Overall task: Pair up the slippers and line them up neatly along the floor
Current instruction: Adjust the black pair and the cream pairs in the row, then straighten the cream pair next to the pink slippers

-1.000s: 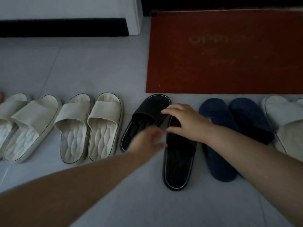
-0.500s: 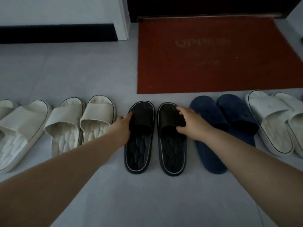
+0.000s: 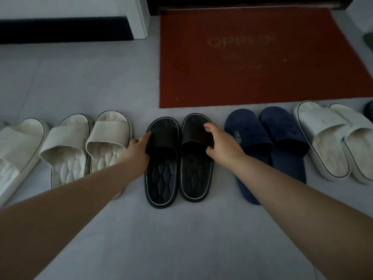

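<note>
Two black slippers stand side by side at the centre of the head view, toes to twelve o'clock, almost touching. My left grip [image 3: 139, 150] curls round the outer strap edge of the left black slipper [image 3: 161, 178]. My right grip [image 3: 222, 146] pinches the strap of the right black slipper [image 3: 196, 176], thumb at its rim. I judge these strap holds let me level both. The beige pair [image 3: 109, 142] lies at nine o'clock, the navy pair [image 3: 248, 138] and white pair [image 3: 323, 138] at three, one row on the floor [image 3: 181, 239] below the red mat [image 3: 252, 77]. The left black slipper's heel sits slightly nearer me, so evening it likely remains.
</note>
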`<action>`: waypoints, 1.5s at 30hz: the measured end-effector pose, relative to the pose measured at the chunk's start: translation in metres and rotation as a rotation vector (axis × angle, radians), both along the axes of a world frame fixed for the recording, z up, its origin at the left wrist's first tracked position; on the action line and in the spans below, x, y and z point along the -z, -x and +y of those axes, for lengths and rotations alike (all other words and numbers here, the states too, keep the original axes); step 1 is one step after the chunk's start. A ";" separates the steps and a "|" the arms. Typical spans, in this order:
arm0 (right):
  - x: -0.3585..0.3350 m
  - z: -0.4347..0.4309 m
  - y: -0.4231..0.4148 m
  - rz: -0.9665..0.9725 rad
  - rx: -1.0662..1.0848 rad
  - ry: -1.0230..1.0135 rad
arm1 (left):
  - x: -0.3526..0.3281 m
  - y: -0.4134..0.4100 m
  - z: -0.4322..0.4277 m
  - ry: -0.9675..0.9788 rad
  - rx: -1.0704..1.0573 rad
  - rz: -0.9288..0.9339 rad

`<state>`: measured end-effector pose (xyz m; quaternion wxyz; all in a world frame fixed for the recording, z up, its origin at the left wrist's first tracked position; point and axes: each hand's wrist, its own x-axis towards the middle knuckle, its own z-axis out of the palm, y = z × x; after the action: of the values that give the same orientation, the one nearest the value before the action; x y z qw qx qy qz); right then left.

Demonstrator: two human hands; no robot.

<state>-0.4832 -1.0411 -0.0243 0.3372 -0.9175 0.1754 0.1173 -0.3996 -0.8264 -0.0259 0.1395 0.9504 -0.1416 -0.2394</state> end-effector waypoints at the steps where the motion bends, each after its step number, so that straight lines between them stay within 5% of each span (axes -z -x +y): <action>1: -0.001 -0.001 0.000 0.002 0.002 -0.004 | 0.001 -0.001 0.001 0.028 -0.002 0.014; 6: -0.016 0.012 -0.020 -0.072 -0.108 0.053 | -0.023 -0.012 0.011 0.074 -0.037 0.157; 11: -0.062 0.057 -0.081 -0.085 -0.370 0.004 | -0.134 -0.039 0.059 0.018 0.097 0.155; 16: -0.083 0.123 -0.092 0.044 -0.153 -0.482 | -0.239 -0.043 0.132 -0.027 0.028 0.153; 21: -0.027 0.178 -0.089 0.142 -0.023 -0.397 | -0.148 -0.081 0.199 -0.073 -0.028 0.091; 27: 0.010 0.227 -0.084 0.042 0.125 -0.367 | -0.030 -0.120 0.222 -0.063 0.002 0.181; 35: 0.018 0.262 -0.088 0.044 0.399 -0.188 | -0.010 -0.153 0.230 0.021 0.226 0.262; 39: 0.003 0.318 -0.094 -0.046 0.555 0.168 | -0.016 -0.137 0.280 0.235 0.207 0.372; 42: -0.010 0.392 -0.101 -0.220 0.319 0.114 | -0.030 -0.123 0.344 0.324 0.230 0.211; 45: -0.001 0.450 -0.124 -0.149 -0.050 0.024 | -0.020 -0.145 0.413 0.257 0.087 -0.151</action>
<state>-0.3596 -0.5916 -0.0236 0.3354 -0.9316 0.1285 0.0550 -0.2543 -0.4136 -0.0060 0.2386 0.9330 -0.2220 -0.1528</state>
